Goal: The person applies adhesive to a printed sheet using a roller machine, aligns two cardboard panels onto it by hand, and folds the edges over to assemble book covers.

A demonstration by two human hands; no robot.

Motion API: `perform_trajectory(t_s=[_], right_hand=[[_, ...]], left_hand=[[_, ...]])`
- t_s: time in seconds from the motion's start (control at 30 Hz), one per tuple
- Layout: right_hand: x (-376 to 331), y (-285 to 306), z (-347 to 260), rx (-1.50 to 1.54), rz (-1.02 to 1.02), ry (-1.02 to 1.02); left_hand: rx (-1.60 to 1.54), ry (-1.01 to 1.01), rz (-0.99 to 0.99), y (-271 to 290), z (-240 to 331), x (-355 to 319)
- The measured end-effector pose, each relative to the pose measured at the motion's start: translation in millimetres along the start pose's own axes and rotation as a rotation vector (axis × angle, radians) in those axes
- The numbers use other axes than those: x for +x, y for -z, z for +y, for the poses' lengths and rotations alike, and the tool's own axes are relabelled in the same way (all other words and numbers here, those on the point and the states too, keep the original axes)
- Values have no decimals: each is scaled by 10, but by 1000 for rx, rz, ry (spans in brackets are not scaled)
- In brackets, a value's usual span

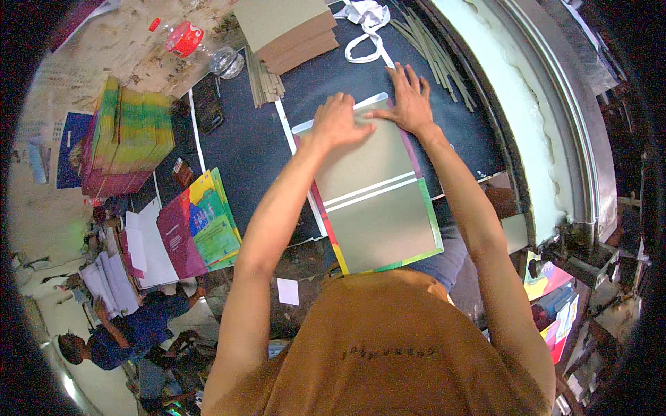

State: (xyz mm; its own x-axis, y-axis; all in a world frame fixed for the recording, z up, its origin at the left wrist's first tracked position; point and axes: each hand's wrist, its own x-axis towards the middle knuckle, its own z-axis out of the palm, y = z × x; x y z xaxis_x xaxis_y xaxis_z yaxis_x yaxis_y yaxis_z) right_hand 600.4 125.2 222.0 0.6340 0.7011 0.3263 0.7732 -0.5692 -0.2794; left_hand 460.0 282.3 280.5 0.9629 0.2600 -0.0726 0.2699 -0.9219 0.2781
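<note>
A book cover (378,239) lies in front of me with its inner side up. Two grey boards sit on it, parted by a narrow spine strip (370,191) between white lines. Coloured paper is folded over its side and near edges, while a pale flap (302,127) shows along the far edge. My left hand (340,123) rests on the far board, fingers bent toward that flap and thumb out to the right. My right hand (411,104) is spread at the far right corner, its thumb reaching inward over the board. Neither hand grasps anything.
Stacked grey boards (288,31) stand at the back, with board strips (263,82) beside them and more strips (437,59) to the right. White cloth (365,28) lies between. Printed covers (201,225), a booklet stack (128,135) and a bottle (191,41) are leftward. A person (139,333) is at lower left.
</note>
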Motion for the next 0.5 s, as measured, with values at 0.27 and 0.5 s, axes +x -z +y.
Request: perform_trajectory(t_s=[0.27, 0.5], right_hand=[[-40, 58, -190, -101, -14, 180], [-335, -25, -485, 38, -217, 130]], left_hand=[[25, -66, 494, -566, 130, -488], [-37, -42, 501, -493, 2, -529]])
